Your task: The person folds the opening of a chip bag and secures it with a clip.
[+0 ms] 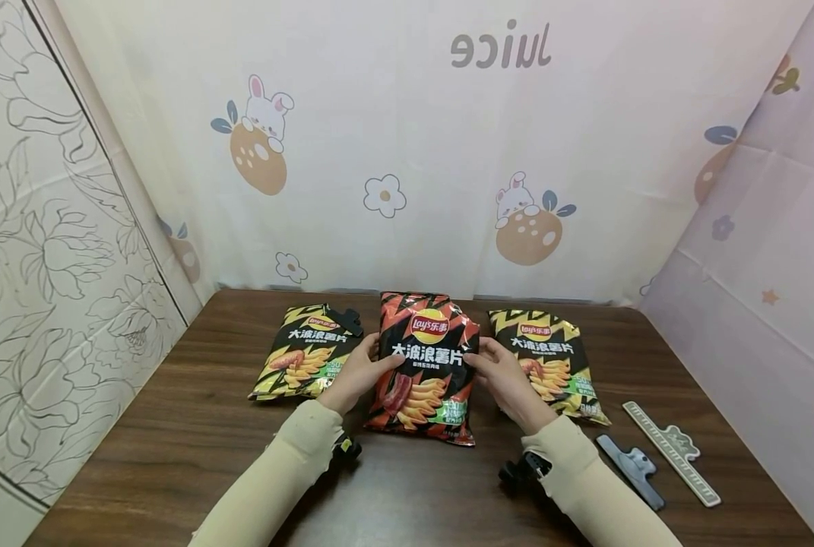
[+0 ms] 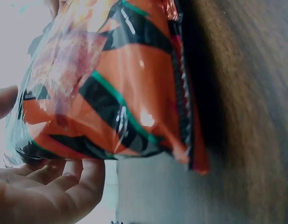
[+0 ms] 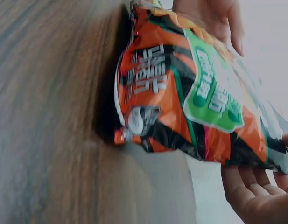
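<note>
head view: hands (image 1: 355,374) (image 1: 508,377) grip the red bag (image 1: 422,376) from opposite sides.

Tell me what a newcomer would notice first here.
Probably the red chip bag at the center, held by its sides between the left hand and the right hand. Two yellow-and-black chip bags flank it: the left one has a black clip at its upper right corner, the right one shows none. Toward the table's right edge lie a gray clip and a whitish clip.
</note>
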Demonstrator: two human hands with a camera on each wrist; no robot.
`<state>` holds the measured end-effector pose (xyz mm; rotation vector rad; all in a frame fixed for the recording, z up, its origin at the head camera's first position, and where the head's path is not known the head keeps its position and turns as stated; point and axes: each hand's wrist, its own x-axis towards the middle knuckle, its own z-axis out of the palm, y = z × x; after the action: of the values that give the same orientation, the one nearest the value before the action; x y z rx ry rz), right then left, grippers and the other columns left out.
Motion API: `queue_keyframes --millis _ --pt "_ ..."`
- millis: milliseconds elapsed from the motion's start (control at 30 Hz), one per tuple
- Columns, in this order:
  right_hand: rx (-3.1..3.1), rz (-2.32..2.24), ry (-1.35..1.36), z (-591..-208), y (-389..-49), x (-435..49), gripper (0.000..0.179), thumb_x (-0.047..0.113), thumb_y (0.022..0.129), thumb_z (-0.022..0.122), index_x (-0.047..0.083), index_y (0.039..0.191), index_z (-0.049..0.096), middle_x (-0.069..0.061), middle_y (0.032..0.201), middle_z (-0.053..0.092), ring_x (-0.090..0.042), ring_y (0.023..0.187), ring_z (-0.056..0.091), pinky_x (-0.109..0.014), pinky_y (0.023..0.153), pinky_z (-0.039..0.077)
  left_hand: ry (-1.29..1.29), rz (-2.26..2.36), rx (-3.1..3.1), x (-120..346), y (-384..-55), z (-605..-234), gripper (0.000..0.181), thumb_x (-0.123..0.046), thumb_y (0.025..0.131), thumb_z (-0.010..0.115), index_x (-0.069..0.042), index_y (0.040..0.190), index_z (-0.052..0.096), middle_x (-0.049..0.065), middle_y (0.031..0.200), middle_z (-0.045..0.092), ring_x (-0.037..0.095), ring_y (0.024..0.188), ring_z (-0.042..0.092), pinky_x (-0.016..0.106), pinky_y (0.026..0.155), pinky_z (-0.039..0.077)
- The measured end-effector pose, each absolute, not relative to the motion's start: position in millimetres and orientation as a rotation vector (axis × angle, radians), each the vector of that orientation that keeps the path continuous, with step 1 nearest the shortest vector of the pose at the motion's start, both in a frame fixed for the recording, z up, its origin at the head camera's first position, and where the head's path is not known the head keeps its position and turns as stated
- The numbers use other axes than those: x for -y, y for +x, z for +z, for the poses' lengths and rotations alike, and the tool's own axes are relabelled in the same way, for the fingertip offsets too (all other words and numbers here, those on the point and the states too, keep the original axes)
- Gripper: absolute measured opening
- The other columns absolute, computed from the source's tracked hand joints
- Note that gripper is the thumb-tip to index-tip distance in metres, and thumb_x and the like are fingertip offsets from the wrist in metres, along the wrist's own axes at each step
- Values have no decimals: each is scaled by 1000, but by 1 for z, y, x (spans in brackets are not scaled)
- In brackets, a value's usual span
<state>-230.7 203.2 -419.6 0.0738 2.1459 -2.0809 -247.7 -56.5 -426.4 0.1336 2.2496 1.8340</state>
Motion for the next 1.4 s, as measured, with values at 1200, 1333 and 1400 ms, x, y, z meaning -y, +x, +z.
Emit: queue_keyframes --millis 1200,1333,1400 --pt "-2450 -1949 55 -415 -219 -206 50 45 96 59 3 124 61 -6 117 65 -4 92 65 -30 86 55 246 1943 -2191 63 -220 -435 63 -29 92 70 -8 143 39 17 138 57 27 117 61 45 97 50" --pt "-2442 -1996 97 -414 -221 -200 46 44 95 62 4 118 64 -2 110 67 -5 90 66 -28 82 55 238 1974 -2166 63 -218 -435 63 -26 92 70 -9 144 38 17 138 57 27 117 61 45 97 50" --pt "-2439 -2016 120 -414 -221 -198 43 42 95 62 4 116 65 -1 108 67 -6 89 66 -28 82 55 242 1978 -2164 64 -217 -435 63 -25 92 70 -9 145 38 18 138 56 27 117 61 44 97 50"
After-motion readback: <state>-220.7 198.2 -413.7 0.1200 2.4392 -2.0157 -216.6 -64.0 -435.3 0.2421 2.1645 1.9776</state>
